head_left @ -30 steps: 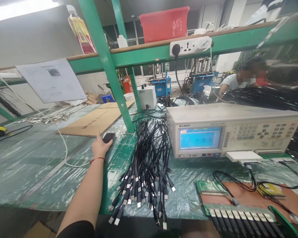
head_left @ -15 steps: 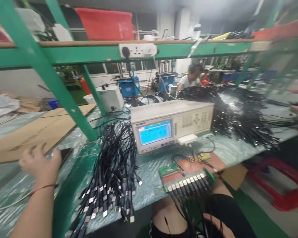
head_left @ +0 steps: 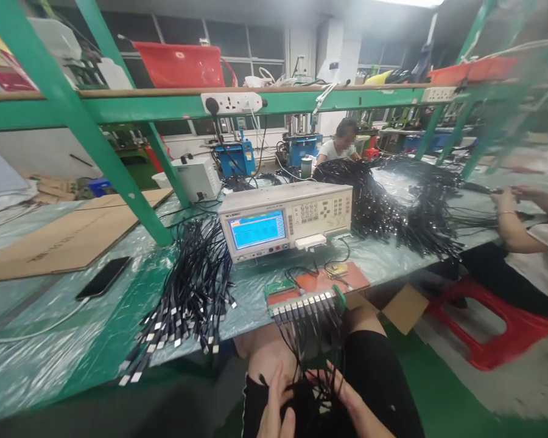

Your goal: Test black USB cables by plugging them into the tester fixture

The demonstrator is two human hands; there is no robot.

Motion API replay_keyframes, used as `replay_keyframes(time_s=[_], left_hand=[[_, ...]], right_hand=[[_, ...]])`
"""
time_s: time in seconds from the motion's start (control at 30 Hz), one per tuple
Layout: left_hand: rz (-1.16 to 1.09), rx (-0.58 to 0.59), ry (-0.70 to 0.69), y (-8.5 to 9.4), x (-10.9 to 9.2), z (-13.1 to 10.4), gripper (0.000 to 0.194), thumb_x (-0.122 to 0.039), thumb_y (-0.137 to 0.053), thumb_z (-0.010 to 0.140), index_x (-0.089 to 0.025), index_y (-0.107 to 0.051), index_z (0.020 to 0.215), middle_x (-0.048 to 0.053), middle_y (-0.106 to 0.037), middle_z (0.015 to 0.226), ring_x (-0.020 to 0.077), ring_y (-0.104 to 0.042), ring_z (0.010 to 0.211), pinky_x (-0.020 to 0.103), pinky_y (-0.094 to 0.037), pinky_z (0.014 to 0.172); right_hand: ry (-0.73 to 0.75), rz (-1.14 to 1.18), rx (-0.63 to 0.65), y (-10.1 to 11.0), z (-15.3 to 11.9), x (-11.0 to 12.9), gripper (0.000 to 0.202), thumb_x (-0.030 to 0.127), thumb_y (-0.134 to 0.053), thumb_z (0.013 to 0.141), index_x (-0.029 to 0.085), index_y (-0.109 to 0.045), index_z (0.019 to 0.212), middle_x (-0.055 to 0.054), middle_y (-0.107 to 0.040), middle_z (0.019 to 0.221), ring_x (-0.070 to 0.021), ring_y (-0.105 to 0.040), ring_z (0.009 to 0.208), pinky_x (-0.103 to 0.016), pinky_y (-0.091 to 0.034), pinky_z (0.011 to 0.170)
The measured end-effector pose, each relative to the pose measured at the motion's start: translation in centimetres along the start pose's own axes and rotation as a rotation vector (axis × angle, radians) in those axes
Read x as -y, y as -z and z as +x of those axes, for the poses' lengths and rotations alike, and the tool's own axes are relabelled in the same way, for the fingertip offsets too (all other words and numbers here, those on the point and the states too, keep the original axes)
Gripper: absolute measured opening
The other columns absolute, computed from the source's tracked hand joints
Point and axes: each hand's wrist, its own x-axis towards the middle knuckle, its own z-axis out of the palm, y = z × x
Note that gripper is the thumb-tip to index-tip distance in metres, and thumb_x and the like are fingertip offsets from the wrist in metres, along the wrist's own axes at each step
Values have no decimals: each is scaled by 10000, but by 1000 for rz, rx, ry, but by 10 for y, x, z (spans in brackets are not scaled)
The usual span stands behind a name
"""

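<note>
In the head view, a row of black USB cables [head_left: 299,340] hangs from a strip of ports [head_left: 308,305] at the table's front edge, down over my lap. My left hand [head_left: 277,404] is beside the cables' left side, fingers stretched out and thumb apart, with nothing visible in it. On the other side, my right hand [head_left: 344,392] has its fingers curled around some of the hanging cables, their lower ends hidden near my lap. Behind the strip stands a bench tester [head_left: 287,219] with a lit blue screen. Left of it lies a heap of black USB cables [head_left: 192,280].
A phone [head_left: 104,278] with a white cord lies left, near flat cardboard [head_left: 73,240]. Green shelf posts [head_left: 114,164] rise from the table. A bigger cable pile [head_left: 393,201] lies right, where a co-worker's hands [head_left: 506,198] are holding cables. A red stool [head_left: 484,328] stands right.
My left hand has moved from beside the phone at the left down to my lap, near the hanging cables. The phone is now uncovered. My right hand stays at the cables.
</note>
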Motion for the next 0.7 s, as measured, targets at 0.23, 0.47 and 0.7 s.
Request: replay_keyframes(time_s=[0.23, 0.47, 0.7], left_hand=[[96, 6, 68, -63, 7, -11, 710, -589, -352, 1002, -303, -205, 1635, 103, -387, 1655, 277, -360, 1515, 459, -290, 1248], [176, -46, -86, -68, 14, 18, 1104, -548, -787, 792, -202, -141, 1617, 228, -380, 1634, 359, -392, 1490, 515, -328, 1220], [387, -173, -95, -28, 31, 88, 743, -291, -770, 821, -215, -448, 1486, 170, -609, 1466, 334, -591, 1319, 468, -453, 1128]], right_hand=[[65, 78, 238, -8, 7, 0, 565, 654, -626, 896, 194, -722, 1209, -118, -735, 1114, -324, -648, 1149, -472, -477, 1055], [161, 20, 386, -7, 49, -21, 492, 633, -626, 900, 205, -742, 1112, -94, -753, 1039, -274, -701, 971, -427, -559, 928], [334, -233, 332, -7, 123, -28, 386, 500, -674, 860, 257, -759, 1146, -64, -763, 1121, -285, -690, 1095, -463, -530, 1012]])
